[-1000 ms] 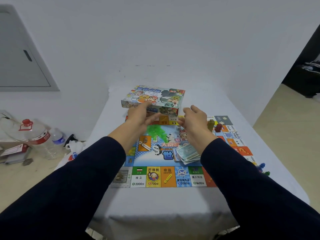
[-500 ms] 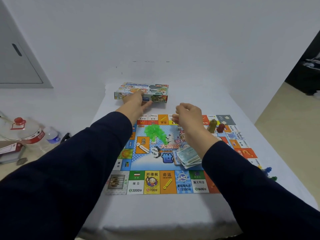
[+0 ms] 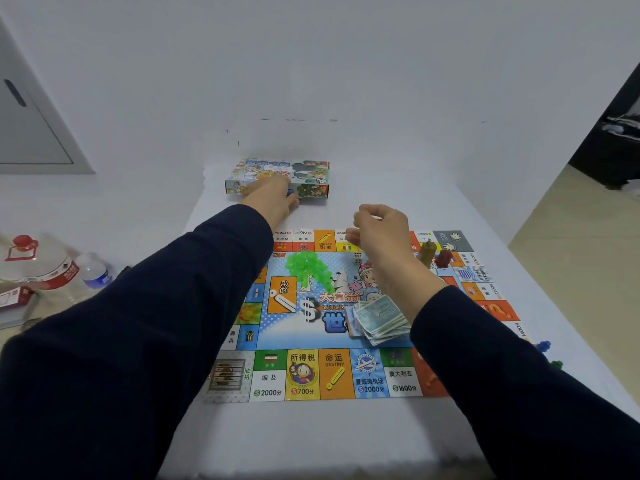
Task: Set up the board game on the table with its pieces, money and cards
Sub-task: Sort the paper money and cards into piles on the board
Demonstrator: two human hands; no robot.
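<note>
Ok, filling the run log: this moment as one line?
left hand on game box | right hand curled above board | money placed

We see the colourful square paper game board (image 3: 311,327) lying flat on the white tabletop (image 3: 311,438). At its centre sits a heap of green plastic houses (image 3: 304,268), with a loose stack of blue-green paper money (image 3: 377,320) at four o'clock. The illustrated cardboard game box (image 3: 311,178) lies closed at twelve o'clock, beyond the board.
</note>
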